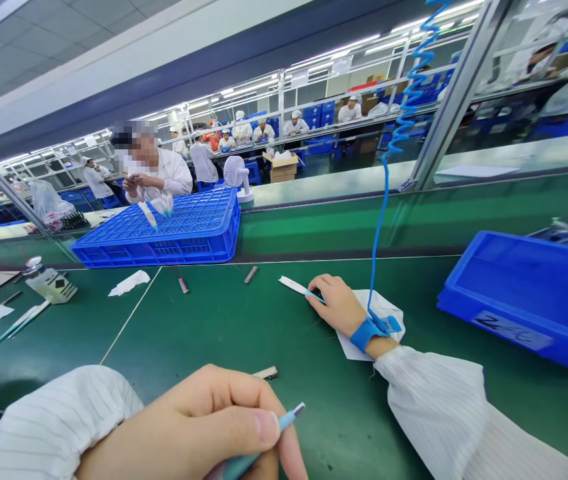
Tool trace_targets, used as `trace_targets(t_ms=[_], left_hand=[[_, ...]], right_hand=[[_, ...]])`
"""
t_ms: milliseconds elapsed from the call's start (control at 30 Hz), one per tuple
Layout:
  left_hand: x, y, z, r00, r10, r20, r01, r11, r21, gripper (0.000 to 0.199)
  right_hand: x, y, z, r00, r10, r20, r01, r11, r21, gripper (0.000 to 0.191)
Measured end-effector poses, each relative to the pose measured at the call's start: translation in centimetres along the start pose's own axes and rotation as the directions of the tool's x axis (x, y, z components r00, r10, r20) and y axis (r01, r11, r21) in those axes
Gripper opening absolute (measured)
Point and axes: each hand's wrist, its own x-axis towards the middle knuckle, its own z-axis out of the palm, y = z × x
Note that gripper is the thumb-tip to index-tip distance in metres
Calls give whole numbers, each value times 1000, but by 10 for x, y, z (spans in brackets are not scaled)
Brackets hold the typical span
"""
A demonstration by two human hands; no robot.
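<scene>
My left hand (224, 417) is closed in the near foreground around a slim light-blue, pen-shaped piece (288, 419). Its short metal tip points up and to the right, while its lower part is hidden by the fingers. Farther forward, my right hand (337, 303) has its fingertips on a white and light-blue stick (295, 287) lying on the green table. A blue wrist strap (364, 333) with a cord circles my right wrist. Beneath that wrist lies a white cloth or paper (387, 312). Just beyond my left fingers, a small pale part (267, 373) is partly covered.
A blue crate (199, 243) stands at the back, left of centre; a blue bin (529, 313) is at right. Two small metallic parts (251, 275) (184, 286), crumpled tissue (130, 283), a bottle (54, 283) and several sticks lie leftward. The coiled blue cord (407, 100) hangs overhead.
</scene>
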Motion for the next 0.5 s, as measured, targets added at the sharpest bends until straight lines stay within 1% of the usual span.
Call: trace_targets(t_ms=[67, 100, 133, 167, 200, 233, 267, 300, 333, 367, 433, 500], left_hand=[[5, -2, -3, 999, -4, -35, 5, 999, 37, 26], [8, -3, -8, 998, -12, -69, 19, 995, 96, 26], [11, -4, -16, 993, -15, -120, 40, 978, 205, 25], [14, -5, -26, 985, -15, -174, 81, 922, 380, 24], [16, -6, -39, 973, 14, -232, 130, 795, 592, 24], [16, -8, -52, 963, 62, -264, 196, 513, 835, 25], [16, -10, -66, 962, 83, -260, 255, 75, 964, 29], [15, -13, -78, 955, 81, -286, 292, -77, 953, 29], [13, -16, -89, 946, 77, -314, 324, -204, 924, 31], [11, -20, -97, 939, 63, -339, 342, -304, 889, 32], [8, -27, -105, 929, 18, -368, 344, -403, 848, 32], [8, -33, -107, 933, -37, -358, 298, -476, 827, 31]], right_hand=[[0, 0, 0, 1000, 0, -3, 0, 1000, -2, 19], [0, 0, -1, 1000, 0, -4, 0, 1000, -1, 19], [0, -1, -1, 1000, -1, -6, 1, 1000, 1, 19], [0, -1, -1, 1000, -2, -7, 2, 1000, 4, 19], [0, -2, -1, 1000, -3, -8, 3, 1000, 8, 20], [-1, -2, -1, 1000, -2, -7, 2, 1000, 12, 20], [-1, -3, -1, 1000, 0, -4, 0, 1000, 17, 20], [-1, -3, -1, 1000, 3, 0, -3, 1000, 21, 20], [-1, -4, -1, 1000, 7, 6, -7, 1000, 25, 20], [-1, -4, -1, 1000, 11, 13, -11, 1000, 28, 20], [-1, -5, -1, 1000, 19, 22, -19, 999, 32, 20], [-1, -6, -2, 999, 24, 27, -25, 999, 33, 20]])
